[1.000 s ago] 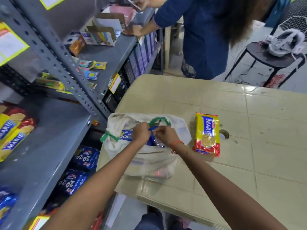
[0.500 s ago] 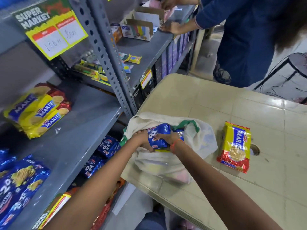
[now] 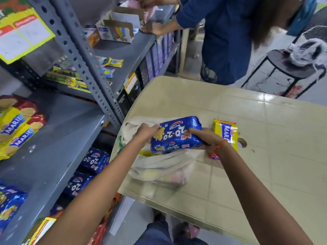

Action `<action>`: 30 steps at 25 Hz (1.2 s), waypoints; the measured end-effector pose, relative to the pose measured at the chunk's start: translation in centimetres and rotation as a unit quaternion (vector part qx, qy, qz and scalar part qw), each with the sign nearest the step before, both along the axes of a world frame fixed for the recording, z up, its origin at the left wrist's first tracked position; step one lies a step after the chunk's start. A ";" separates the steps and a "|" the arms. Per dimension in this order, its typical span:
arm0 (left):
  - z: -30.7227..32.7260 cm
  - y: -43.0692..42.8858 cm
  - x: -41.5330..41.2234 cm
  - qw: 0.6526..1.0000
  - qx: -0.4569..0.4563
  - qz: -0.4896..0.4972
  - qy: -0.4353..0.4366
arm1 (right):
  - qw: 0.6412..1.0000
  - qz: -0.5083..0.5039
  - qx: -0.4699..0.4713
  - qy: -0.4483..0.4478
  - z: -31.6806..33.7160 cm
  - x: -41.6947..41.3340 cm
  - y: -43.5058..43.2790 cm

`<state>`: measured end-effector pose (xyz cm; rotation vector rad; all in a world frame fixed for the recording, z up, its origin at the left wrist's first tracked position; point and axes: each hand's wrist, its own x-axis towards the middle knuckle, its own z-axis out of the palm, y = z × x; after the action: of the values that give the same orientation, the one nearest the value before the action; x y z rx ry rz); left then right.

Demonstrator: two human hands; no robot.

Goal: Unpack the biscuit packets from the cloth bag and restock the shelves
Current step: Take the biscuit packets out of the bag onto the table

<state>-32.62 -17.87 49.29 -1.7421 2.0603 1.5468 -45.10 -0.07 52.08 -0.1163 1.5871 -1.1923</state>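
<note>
A blue 20-20 biscuit packet (image 3: 177, 134) hangs just above the white cloth bag (image 3: 159, 167), held at both ends. My left hand (image 3: 146, 132) grips its left end and my right hand (image 3: 205, 138) grips its right end. The bag lies slumped on the beige table (image 3: 265, 147) near its left edge, with yellow and pink packets showing through the cloth. A yellow Marie packet (image 3: 228, 133) lies on the table right of the bag, partly behind my right wrist. The grey shelf (image 3: 58, 144) on the left holds Marie packets (image 3: 16, 128) and blue 20-20 packets (image 3: 8, 204).
More 20-20 packets (image 3: 93, 160) sit on the lower shelf. A grey slotted upright (image 3: 92, 68) stands between shelf and table. Another person in blue (image 3: 226, 38) works at the far shelf with open cartons (image 3: 115, 31). A black stool (image 3: 290, 68) stands far right.
Both hands were inside the bag's mouth; they have lifted the blue 20-20 packet fully out and above the bag. The view has swung left toward the shelf.
</note>
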 end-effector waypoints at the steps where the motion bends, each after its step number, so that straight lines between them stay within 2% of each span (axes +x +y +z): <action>1: 0.1 1.9 -1.0 0.998 0.022 0.036 0.038 | 0.998 -0.049 -0.039 -0.025 -0.3 -0.3 1.8; 2: 0.2 4.0 -2.0 0.994 0.054 0.061 0.077 | 0.991 -0.095 -0.077 -0.051 -0.8 -0.4 3.4; 4: 0.4 8.8 -4.3 0.967 0.193 0.064 0.156 | 0.977 -0.142 -0.133 -0.086 -2.1 0.1 6.9; 6: 0.8 12.1 -5.4 0.925 0.310 0.056 0.213 | 0.979 -0.117 -0.135 -0.099 -3.2 1.0 9.5; 8: -0.5 13.2 -5.8 0.916 0.326 0.020 0.233 | 0.979 -0.130 -0.117 -0.102 -3.9 1.0 12.1; 10: -1.7 14.6 -5.8 0.925 0.315 -0.098 0.189 | 0.978 -0.162 -0.099 -0.089 -4.5 0.4 15.6; 11: -2.4 15.5 -5.3 0.923 0.315 -0.161 0.148 | 0.983 -0.147 -0.076 -0.074 -4.7 0.2 17.2; 13: -4.0 17.4 -4.0 0.906 0.336 -0.249 0.067 | 0.997 -0.061 -0.003 -0.057 -5.8 0.5 19.6; 15: -5.5 19.7 -2.3 0.891 0.364 -0.271 0.008 | 0.994 0.016 0.081 -0.076 -7.2 1.3 21.0; 16: -6.3 20.8 -1.6 0.894 0.353 -0.274 -0.018 | 0.988 0.033 0.124 -0.082 -7.8 1.6 21.3; 18: -8.0 22.3 -0.9 0.917 0.266 -0.292 -0.056 | 0.977 0.034 0.200 -0.061 -8.7 2.2 21.5; 20: -8.9 22.8 -1.2 0.942 0.200 -0.267 -0.047 | 0.969 0.015 0.245 -0.007 -9.2 2.5 21.1; 22: -8.7 22.6 -2.2 0.957 0.151 -0.245 -0.036 | 0.954 0.007 0.288 0.081 -8.9 2.5 20.1; 25: -7.3 21.9 -3.2 0.958 0.044 -0.281 -0.038 | 0.877 0.094 0.370 0.291 -7.1 2.0 17.7; 27: -5.4 20.8 -3.7 0.957 0.012 -0.288 0.014 | 0.859 0.103 0.338 0.370 -5.7 1.6 15.4; 29: -3.6 18.7 -3.8 0.956 -0.032 -0.282 0.075 | 0.873 0.088 0.267 0.399 -4.5 1.5 12.1; 30: -2.9 17.6 -3.9 0.953 -0.082 -0.272 0.101 | 0.880 0.079 0.232 0.407 -3.9 1.6 10.4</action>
<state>-36.55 -0.28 46.43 -0.9359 2.5359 1.4482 -43.52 10.30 48.20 -0.4719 2.5035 -0.6060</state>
